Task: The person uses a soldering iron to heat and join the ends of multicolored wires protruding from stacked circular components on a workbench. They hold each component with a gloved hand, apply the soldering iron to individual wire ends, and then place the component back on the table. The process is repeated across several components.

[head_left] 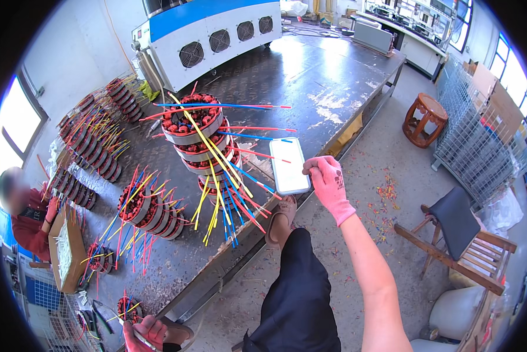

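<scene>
My right hand (328,180), in a pink glove, is beside the right edge of a shallow white tray (289,164). Its fingers are curled together, and anything between them is hidden. At the lower left, my left hand (148,332) closes around a slim, pen-like tool (139,337) whose thin end points up and left. A small wire-wound stator (128,308) lies just beyond this hand. Left of the tray rises a stack of stators (196,138) with grey metal rings, red windings and long red, blue and yellow leads.
Another stator row (152,211) lies on the dark table (328,76), with more rows (90,144) farther left. A co-worker (29,217) sits by a cardboard box (68,249). A blue-and-white machine (216,38) stands behind. A chair (457,226) and stool (425,120) are right.
</scene>
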Available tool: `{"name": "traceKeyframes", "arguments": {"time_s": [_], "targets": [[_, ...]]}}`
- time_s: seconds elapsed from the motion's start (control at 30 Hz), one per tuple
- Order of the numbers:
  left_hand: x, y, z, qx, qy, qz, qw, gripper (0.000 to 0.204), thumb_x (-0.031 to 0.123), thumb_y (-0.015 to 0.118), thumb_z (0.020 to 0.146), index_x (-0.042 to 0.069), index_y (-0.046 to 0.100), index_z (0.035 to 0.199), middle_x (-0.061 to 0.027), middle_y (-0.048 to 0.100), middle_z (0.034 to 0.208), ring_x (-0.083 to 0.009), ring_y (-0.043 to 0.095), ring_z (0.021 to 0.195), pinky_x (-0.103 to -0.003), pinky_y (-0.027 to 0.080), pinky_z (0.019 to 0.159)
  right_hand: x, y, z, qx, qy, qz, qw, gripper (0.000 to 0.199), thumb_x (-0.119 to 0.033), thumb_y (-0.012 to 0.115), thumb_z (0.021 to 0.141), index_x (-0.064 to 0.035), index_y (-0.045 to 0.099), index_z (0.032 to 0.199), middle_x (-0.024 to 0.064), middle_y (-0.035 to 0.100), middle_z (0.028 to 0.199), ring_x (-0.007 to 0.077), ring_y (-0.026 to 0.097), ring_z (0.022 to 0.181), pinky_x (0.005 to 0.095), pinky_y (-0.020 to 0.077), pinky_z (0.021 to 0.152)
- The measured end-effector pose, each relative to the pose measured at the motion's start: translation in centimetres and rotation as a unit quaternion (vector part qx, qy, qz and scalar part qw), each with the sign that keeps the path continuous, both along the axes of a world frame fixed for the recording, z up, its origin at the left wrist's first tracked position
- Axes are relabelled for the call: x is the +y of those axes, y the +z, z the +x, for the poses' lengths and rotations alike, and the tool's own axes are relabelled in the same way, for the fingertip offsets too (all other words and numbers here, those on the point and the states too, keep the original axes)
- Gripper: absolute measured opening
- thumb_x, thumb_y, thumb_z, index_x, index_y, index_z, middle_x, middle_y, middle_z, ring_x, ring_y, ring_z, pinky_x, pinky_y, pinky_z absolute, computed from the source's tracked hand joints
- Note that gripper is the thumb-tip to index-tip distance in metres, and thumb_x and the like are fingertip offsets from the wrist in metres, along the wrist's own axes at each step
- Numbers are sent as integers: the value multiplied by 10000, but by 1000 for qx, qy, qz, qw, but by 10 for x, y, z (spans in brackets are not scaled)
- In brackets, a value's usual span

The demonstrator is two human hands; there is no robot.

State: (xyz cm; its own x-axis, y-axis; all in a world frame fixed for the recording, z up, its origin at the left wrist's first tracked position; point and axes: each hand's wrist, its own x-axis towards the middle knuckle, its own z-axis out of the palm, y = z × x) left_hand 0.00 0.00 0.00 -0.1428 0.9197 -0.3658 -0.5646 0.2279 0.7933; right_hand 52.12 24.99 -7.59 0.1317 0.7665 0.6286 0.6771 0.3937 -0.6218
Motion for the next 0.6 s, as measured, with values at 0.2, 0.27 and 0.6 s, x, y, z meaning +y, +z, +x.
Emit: {"name": "traceKeyframes", "arguments": {"time_s": [0.2, 0.27, 0.6], "targets": [[1, -3, 8, -42, 0, 22, 999, 352, 442, 437, 1029, 105, 499, 950, -112, 590, 1079, -275, 588, 955, -443, 506, 902, 0, -1, 1, -11, -10, 8, 1000, 110, -48, 545, 843, -80, 639, 890, 16, 699, 808, 256, 588, 869, 400, 450, 843], [-4, -4, -6, -81, -18, 6, 997, 484, 411, 419, 1037, 97, 480, 1401, -233, 604, 1291, -401, 601, 1160, -559, 406, 1082, 0, -2, 0, 0, -11, 7, 1000, 111, -47, 544, 843, -81, 640, 889, 12, 698, 812, 256, 588, 870, 402, 450, 843], [-4, -7, -11, -115, -31, 23, 993, 495, 410, 376, 1049, 73, 479, 1396, -251, 569, 1335, -418, 566, 1213, -560, 387, 1101, 5, -5, -4, -39, -4, 11, 999, 97, -50, 547, 843, -93, 631, 867, 17, 675, 832, 256, 585, 886, 412, 430, 867]]}}
